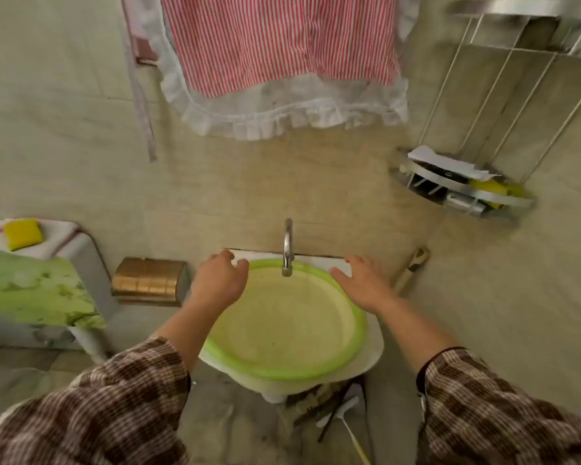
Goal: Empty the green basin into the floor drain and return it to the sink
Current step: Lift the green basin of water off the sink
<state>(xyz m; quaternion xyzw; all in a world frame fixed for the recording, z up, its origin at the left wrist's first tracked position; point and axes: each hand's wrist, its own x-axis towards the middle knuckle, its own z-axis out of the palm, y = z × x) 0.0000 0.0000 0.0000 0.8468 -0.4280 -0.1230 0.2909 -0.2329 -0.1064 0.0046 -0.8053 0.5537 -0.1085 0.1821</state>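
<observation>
Head view: both my left hand (220, 280) and right hand (361, 285) lie unclenched at the green basin (282, 327) rim, gripping nothing; advise seating fingers under opposite edges, lifting level clear of the tap (287, 250).

no readable text, labels, brands or numbers on any surface in view

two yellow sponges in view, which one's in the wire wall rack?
The yellow sponge on the right, lying in the wire wall rack; the other yellow sponge sits left on the toilet tank.
</observation>
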